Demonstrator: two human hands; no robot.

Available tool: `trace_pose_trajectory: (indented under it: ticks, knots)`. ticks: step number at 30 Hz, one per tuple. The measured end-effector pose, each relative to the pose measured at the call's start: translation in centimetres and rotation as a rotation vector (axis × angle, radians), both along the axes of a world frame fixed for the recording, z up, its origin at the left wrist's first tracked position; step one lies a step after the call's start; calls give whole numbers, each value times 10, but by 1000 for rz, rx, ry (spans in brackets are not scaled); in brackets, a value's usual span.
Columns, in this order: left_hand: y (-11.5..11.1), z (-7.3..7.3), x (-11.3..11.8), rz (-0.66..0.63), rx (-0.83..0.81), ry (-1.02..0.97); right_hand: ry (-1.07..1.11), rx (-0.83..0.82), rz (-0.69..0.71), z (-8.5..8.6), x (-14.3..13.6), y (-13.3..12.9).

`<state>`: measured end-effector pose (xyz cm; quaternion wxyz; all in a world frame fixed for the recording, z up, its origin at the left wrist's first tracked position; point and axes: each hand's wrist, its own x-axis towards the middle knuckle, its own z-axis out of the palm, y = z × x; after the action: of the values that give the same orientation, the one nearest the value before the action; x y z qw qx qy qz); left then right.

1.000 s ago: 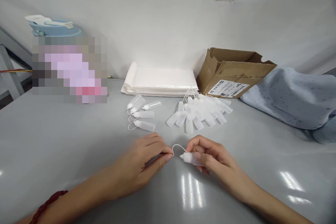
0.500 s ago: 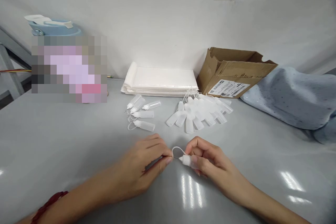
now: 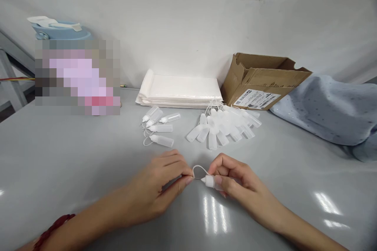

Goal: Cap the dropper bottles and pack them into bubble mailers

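Between thumb and fingers, my right hand (image 3: 235,178) grips a small translucent squeeze bottle (image 3: 209,181) by its body, its white tip pointing left. A thin metal needle (image 3: 198,179) runs from the tip toward my left hand (image 3: 169,180). That hand pinches the far end of a looped white tether (image 3: 199,166); the small cap presumably there is covered by the fingertips. Behind my left hand lie several similar bottles (image 3: 161,140) with looped tethers. A larger heap of such bottles (image 3: 222,125) lies beyond my right hand.
White padded envelopes (image 3: 185,86) are stacked against the wall. An opened cardboard box (image 3: 259,82) with a label stands to their right, beside a grey-blue cloth (image 3: 330,110). At the far left a blue container (image 3: 60,29) shows above a blurred patch on the grey table (image 3: 88,157).
The bottle in my right hand has dipped slightly, its tip a little lower. My left hand has stayed almost where it was, and the loose bottles have not moved.
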<state>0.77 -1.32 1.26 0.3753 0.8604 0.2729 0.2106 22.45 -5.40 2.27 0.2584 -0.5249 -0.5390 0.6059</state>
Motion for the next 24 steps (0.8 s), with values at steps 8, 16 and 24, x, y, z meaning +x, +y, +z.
trace_pose_trajectory:
  ticks: [8,16,24]
  knots:
    - [-1,1,-1,-14,-14,1,14,-18,-8,0,-1,1]
    - [-1,-2,-1,-14,-9,-10,-6,-2,19,-2,1,-2]
    - [-3,-3,0,-18,19,-12,-13,18,30,-4,-1,-2]
